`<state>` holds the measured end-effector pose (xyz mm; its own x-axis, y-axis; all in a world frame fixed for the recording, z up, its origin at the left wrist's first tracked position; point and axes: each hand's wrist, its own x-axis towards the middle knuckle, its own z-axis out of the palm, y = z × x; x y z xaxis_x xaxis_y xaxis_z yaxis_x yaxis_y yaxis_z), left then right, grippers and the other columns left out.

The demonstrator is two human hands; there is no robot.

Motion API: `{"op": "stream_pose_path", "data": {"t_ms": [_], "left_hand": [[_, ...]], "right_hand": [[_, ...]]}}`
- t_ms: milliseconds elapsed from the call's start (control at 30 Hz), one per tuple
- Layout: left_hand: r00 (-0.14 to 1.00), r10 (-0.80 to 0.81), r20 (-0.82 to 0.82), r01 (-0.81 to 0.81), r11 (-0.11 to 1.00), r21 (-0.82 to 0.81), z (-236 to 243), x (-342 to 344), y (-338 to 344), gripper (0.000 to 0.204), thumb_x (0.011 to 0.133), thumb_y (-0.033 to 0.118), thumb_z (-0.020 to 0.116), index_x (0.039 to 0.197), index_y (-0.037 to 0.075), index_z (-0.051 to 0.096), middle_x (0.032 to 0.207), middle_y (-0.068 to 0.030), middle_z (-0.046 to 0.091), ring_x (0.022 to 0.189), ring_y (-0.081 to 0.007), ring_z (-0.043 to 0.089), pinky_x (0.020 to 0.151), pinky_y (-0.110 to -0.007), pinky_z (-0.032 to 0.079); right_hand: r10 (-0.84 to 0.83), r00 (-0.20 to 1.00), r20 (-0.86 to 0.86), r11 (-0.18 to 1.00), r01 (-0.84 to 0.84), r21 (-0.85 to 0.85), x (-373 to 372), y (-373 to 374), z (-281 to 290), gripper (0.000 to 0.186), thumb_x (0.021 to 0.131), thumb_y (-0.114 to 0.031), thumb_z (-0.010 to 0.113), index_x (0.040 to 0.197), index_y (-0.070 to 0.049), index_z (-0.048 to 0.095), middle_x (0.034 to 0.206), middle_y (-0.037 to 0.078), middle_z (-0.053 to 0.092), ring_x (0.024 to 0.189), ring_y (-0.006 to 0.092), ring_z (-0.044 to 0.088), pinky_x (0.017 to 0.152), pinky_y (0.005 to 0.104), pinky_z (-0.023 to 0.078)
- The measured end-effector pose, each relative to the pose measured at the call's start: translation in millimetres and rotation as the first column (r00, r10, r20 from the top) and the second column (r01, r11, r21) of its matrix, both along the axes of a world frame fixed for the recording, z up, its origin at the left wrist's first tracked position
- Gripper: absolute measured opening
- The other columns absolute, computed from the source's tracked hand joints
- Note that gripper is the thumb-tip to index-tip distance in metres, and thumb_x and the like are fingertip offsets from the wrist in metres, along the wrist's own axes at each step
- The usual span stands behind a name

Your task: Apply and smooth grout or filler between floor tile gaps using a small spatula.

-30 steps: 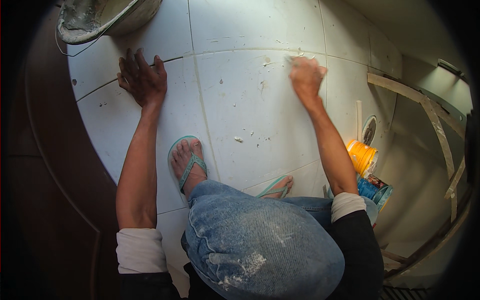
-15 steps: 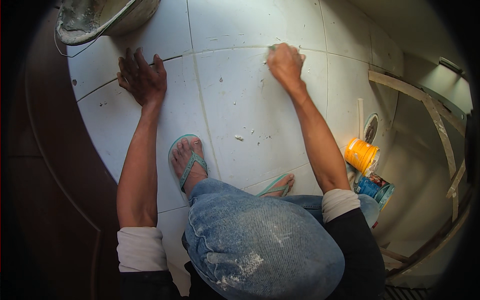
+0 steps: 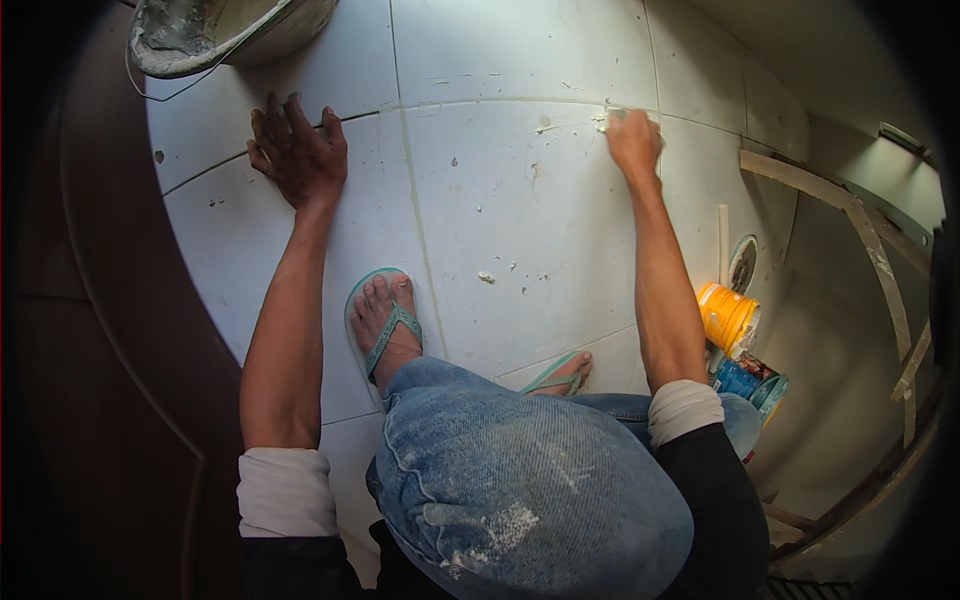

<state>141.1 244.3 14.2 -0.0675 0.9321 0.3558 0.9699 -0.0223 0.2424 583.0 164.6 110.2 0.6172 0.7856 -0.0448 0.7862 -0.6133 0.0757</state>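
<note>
My left hand (image 3: 300, 155) rests on the white tiled floor (image 3: 490, 210) with its fingers spread, across a dark joint between tiles. At the far right of the same long joint, my right hand (image 3: 635, 145) is closed, knuckles up. A small greyish edge shows at its fingertips, but the rest of what it grips is hidden. Beside those fingers lies a pale lump of paste (image 3: 601, 120), and a thin smear of it trails left just below the joint. Crumbs of whitish material (image 3: 487, 278) are scattered over the middle tile.
A paste-stained bucket (image 3: 270, 35) with a wire handle stands far left. On the right are a yellow tub (image 3: 728, 318), a blue can (image 3: 738, 378), a white stick (image 3: 723, 245), a round disc (image 3: 742, 263) and a wooden frame (image 3: 800, 173). A brown panel (image 3: 120, 330) borders the left side.
My right hand has moved right along the joint, and paste now shows at its fingertips with a smear behind it. My left hand stays in place on the floor; the view has shifted slightly.
</note>
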Motion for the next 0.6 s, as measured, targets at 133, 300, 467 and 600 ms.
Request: {"op": "stream_pose_path", "data": {"t_ms": [133, 300, 467, 600], "left_hand": [[0.999, 0.014, -0.036, -0.014, 1.000, -0.009, -2, -20, -5, 0.054, 0.103, 0.045, 0.064, 0.146, 0.015, 0.054, 0.162, -0.0121, 0.048, 0.156, -0.0402, 0.038, 0.121, -0.067, 0.028], [1.000, 0.004, -0.015, -0.004, 1.000, -0.007, 1, -13, -3, 0.055, 0.102, 0.046, 0.063, 0.146, 0.014, 0.054, 0.163, -0.0130, 0.047, 0.156, -0.0407, 0.036, 0.121, -0.068, 0.027], [1.000, -0.012, 0.008, 0.012, 1.000, 0.001, -4, -4, -1, 0.054, 0.102, 0.046, 0.063, 0.146, 0.015, 0.054, 0.163, -0.0126, 0.048, 0.156, -0.0406, 0.036, 0.121, -0.069, 0.027], [0.999, 0.012, -0.030, -0.013, 1.000, -0.019, -1, -23, -6, 0.055, 0.102, 0.046, 0.063, 0.146, 0.014, 0.054, 0.162, -0.0129, 0.048, 0.156, -0.0408, 0.037, 0.121, -0.069, 0.027]], "right_hand": [[0.241, 0.936, -0.259, 0.971, -0.235, 0.051, -92, 12, 13, 0.033, 0.099, -0.028, 0.065, 0.113, -0.003, 0.081, 0.104, 0.029, 0.078, 0.103, 0.0497, 0.074, 0.098, 0.0601, 0.051], [0.098, 0.952, -0.291, 0.987, -0.055, 0.152, -69, 10, 12, 0.024, 0.099, -0.022, 0.064, 0.110, -0.013, 0.083, 0.107, 0.015, 0.080, 0.108, 0.0420, 0.073, 0.098, 0.0560, 0.047], [0.633, 0.741, 0.227, 0.753, -0.657, 0.044, -81, -38, -41, 0.029, 0.089, -0.007, 0.063, 0.110, -0.018, 0.080, 0.099, 0.003, 0.075, 0.092, 0.0239, 0.066, 0.081, 0.0485, 0.040], [0.564, 0.814, 0.140, 0.804, -0.580, 0.130, -96, -30, -3, 0.022, 0.088, -0.007, 0.062, 0.095, -0.017, 0.080, 0.092, 0.003, 0.075, 0.091, 0.0243, 0.066, 0.082, 0.0484, 0.039]]}}
